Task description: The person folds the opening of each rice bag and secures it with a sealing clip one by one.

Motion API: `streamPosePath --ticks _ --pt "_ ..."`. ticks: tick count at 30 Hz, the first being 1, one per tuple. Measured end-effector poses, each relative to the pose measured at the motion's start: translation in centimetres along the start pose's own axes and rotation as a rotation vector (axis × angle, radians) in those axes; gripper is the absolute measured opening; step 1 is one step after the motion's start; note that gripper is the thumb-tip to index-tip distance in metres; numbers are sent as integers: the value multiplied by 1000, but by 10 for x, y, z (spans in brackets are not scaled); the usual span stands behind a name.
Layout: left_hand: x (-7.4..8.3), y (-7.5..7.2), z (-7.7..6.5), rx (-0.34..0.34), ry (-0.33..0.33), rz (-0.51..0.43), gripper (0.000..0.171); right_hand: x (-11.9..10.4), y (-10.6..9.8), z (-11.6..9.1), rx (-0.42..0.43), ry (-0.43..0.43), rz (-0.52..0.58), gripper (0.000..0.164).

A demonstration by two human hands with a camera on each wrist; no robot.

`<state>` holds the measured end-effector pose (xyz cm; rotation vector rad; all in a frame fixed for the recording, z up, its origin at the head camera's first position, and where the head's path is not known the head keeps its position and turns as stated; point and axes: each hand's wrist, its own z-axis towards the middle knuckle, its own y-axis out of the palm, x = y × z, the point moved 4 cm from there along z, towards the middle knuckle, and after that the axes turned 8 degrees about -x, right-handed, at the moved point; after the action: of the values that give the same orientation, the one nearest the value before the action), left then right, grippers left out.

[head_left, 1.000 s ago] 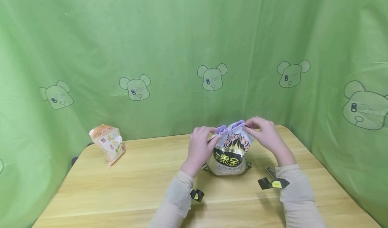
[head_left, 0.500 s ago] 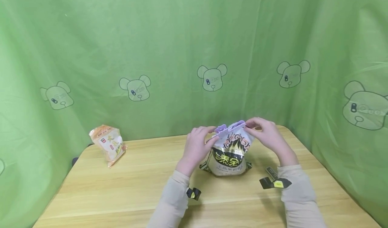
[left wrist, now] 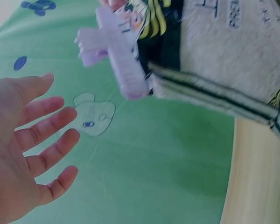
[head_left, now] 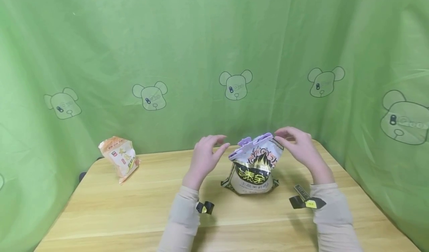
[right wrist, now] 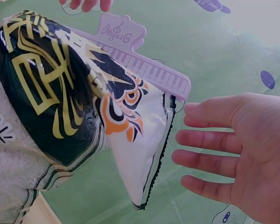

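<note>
A bag of rice [head_left: 253, 187], with a dark label and yellow characters, stands on the table. Across its top sits a purple clip [head_left: 246, 147]; the right wrist view shows the clip [right wrist: 151, 70] printed with piano keys and "Music". My left hand [head_left: 204, 159] is held to the left of the bag, apart from it. Its fingers are spread and relaxed in the left wrist view, where the hand [left wrist: 23, 144] holds nothing. Beside the bag's upper right corner is my right hand [head_left: 301, 149]. The right wrist view shows this hand [right wrist: 256, 144] with extended fingers and a small gap to the clip.
A small orange and white packet [head_left: 122, 159] stands tilted at the far left of the wooden table [head_left: 134, 214]. Green curtains [head_left: 194, 43] with bear heads surround the table. Black pieces with yellow labels [head_left: 311, 203] are at both sleeves.
My left hand has let go of the clip and moved left, away from the bag. My right hand has loosened and drawn slightly right. The clip stays on the bag's top.
</note>
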<state>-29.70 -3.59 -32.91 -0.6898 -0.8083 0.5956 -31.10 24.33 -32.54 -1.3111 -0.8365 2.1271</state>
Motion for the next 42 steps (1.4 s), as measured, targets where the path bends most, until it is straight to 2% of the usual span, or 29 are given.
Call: streamPosePath --ticks 8,15,18,24,26,30,35,42 --pt "-18 -19 -1 40 -2 -64 30 -16 -10 -5 151 -6 -15 34" --pt "-36 -42 -7 110 -15 -116 30 -35 -10 -7 281 -59 -2 31" --pt "-46 -53 -11 141 -56 -146 29 -48 -6 -8 328 -130 20 28" --pt "-69 -73 -19 207 -130 -166 34 -77 7 -9 422 -343 34 27" --pt "-75 -79 -22 240 -142 -174 34 -83 13 -9 423 -371 37 28" --pt "-89 -91 -30 299 -172 -204 34 -93 24 -10 382 -361 35 28" --pt "-108 -105 -42 359 -250 -237 35 -104 33 -13 354 -376 41 29" --pt "-134 -121 -61 469 -366 -274 40 -118 48 -14 349 -524 67 30"
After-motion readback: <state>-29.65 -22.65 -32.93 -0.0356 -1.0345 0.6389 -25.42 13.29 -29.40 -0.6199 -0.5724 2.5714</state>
